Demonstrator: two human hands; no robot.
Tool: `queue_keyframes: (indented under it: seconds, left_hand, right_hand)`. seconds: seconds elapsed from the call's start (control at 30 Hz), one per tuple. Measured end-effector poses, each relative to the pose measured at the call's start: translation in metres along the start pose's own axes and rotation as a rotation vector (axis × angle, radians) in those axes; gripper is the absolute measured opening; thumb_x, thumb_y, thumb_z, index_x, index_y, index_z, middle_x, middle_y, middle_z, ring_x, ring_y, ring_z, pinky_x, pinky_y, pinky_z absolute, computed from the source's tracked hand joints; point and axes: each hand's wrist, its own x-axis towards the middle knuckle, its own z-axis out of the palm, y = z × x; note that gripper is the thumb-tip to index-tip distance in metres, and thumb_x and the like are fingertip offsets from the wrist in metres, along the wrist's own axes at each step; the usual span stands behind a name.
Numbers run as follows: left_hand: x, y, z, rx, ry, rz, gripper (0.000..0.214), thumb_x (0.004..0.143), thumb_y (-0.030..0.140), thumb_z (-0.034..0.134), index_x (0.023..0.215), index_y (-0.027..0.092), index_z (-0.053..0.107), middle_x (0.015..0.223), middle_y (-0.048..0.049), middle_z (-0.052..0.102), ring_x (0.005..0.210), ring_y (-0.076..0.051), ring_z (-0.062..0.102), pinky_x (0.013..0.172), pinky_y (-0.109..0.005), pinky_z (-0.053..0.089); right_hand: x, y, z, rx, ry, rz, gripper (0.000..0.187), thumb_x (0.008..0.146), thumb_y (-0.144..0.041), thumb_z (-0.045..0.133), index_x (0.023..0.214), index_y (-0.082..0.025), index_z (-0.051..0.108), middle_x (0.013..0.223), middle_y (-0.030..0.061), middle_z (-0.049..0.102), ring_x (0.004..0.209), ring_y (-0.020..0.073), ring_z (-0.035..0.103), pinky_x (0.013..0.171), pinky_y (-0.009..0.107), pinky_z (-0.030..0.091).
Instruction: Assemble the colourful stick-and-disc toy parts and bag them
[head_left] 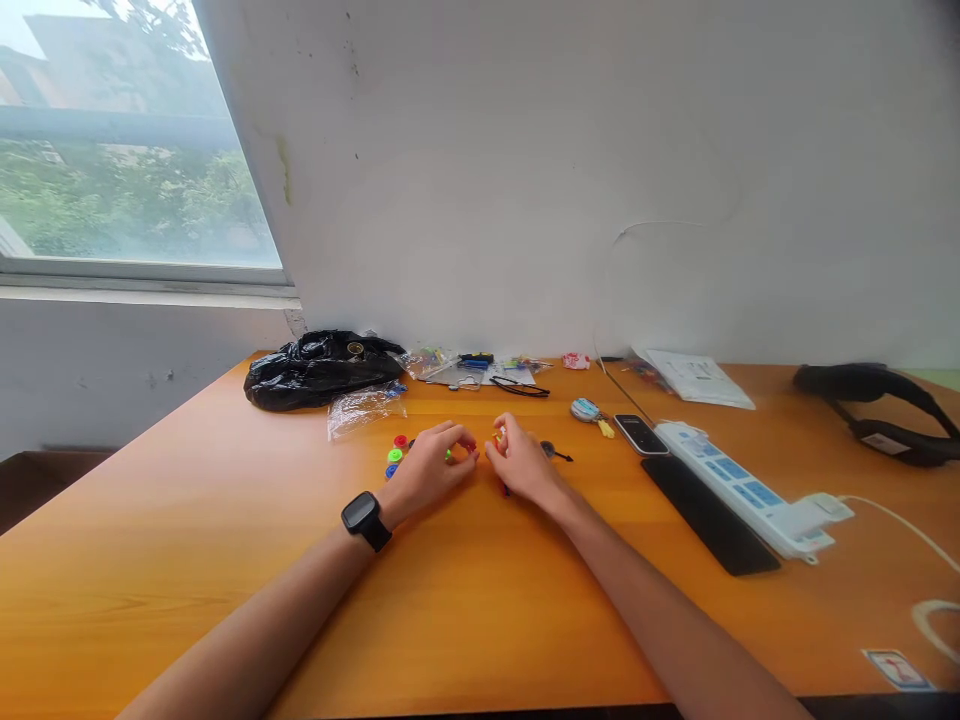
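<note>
Between your two hands, on the orange table [187, 560], sit small coloured plastic pieces [471, 449]; they are too small to tell which way they point or how their long axis lies. Your left hand [431, 465], with a black watch [365, 519] at its wrist, rests with fingers curled over green and red bits. Your right hand [521, 462] pinches a small yellow-red piece at its fingertips. Just left of your left hand lie red, green and blue discs [395, 456]. Well right of your right hand lie a phone [640, 433] and a white power strip [742, 488]; no writing is legible.
</note>
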Motion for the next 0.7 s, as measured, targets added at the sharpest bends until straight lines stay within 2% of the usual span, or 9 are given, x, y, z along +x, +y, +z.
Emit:
queue_keyframes:
  seconds: [0.07,0.13,0.2,0.3,0.4,0.5,0.57,0.7]
  left_hand:
    - [-0.001,0.000,-0.001,0.132,-0.004,0.003,0.003,0.088,0.019,0.070,0.089,0.022,0.071,0.090,-0.0050,0.071,0.091,-0.023,0.066,0.080,-0.034,0.050]
    - [-0.002,0.001,-0.003,0.238,-0.003,-0.001,0.007,0.086,0.018,0.071,0.091,0.022,0.072,0.089,-0.0067,0.071,0.095,-0.027,0.064,0.082,-0.037,0.050]
    - [-0.002,0.001,-0.005,0.302,-0.015,-0.001,0.013,0.087,0.017,0.069,0.098,0.023,0.074,0.094,-0.0083,0.072,0.099,-0.028,0.063,0.085,-0.039,0.049]
    - [-0.002,-0.002,-0.007,0.358,-0.050,-0.006,0.015,0.094,0.019,0.064,0.101,0.024,0.076,0.100,-0.0093,0.073,0.102,-0.029,0.063,0.089,-0.042,0.047]
    - [-0.002,-0.007,-0.006,0.370,-0.059,-0.022,0.015,0.099,0.021,0.061,0.100,0.024,0.075,0.103,-0.0092,0.074,0.106,-0.029,0.063,0.091,-0.043,0.045]
    - [-0.002,-0.010,-0.005,0.355,-0.054,-0.019,0.010,0.099,0.024,0.062,0.097,0.023,0.072,0.100,-0.0083,0.076,0.111,-0.030,0.063,0.094,-0.045,0.044]
    - [-0.002,-0.011,-0.005,0.339,-0.052,-0.009,0.008,0.097,0.028,0.065,0.096,0.023,0.071,0.097,-0.0071,0.077,0.107,-0.030,0.064,0.092,-0.044,0.044]
    - [-0.003,-0.014,-0.002,0.290,-0.071,0.008,0.007,0.096,0.026,0.066,0.100,0.024,0.072,0.095,-0.0052,0.077,0.091,-0.027,0.068,0.085,-0.040,0.046]
  right_hand:
    - [0.001,0.001,-0.012,-0.161,0.074,-0.050,0.020,0.097,-0.032,0.057,0.114,-0.022,0.057,0.085,0.0035,0.070,0.079,0.0201,0.065,0.066,0.028,0.036]
    - [0.003,0.000,-0.027,-0.333,0.110,-0.041,0.014,0.099,-0.033,0.056,0.099,-0.021,0.063,0.089,0.0073,0.072,0.083,0.0214,0.067,0.066,0.029,0.034]
    - [0.003,-0.001,-0.044,-0.511,0.052,0.039,0.021,0.096,-0.033,0.058,0.080,-0.020,0.064,0.080,0.0088,0.071,0.076,0.0225,0.067,0.062,0.031,0.030]
    - [0.001,-0.002,-0.062,-0.654,-0.075,0.108,0.022,0.090,-0.032,0.065,0.073,-0.018,0.066,0.076,0.0128,0.071,0.072,0.0245,0.067,0.058,0.032,0.027]
    - [-0.002,-0.004,-0.069,-0.671,-0.168,0.128,0.015,0.085,-0.025,0.071,0.073,-0.017,0.070,0.075,0.0151,0.072,0.070,0.0257,0.068,0.057,0.033,0.027]
    - [-0.004,-0.003,-0.068,-0.624,-0.213,0.144,0.010,0.081,-0.015,0.069,0.071,-0.017,0.070,0.075,0.0153,0.072,0.068,0.0248,0.067,0.057,0.033,0.028]
    - [-0.004,0.000,-0.066,-0.580,-0.186,0.130,0.015,0.085,-0.013,0.064,0.071,-0.018,0.070,0.078,0.0150,0.073,0.069,0.0236,0.066,0.059,0.032,0.030]
    - [0.003,0.008,-0.061,-0.446,-0.055,0.081,0.020,0.096,-0.023,0.058,0.079,-0.019,0.068,0.081,0.0108,0.073,0.070,0.0201,0.063,0.061,0.031,0.031]
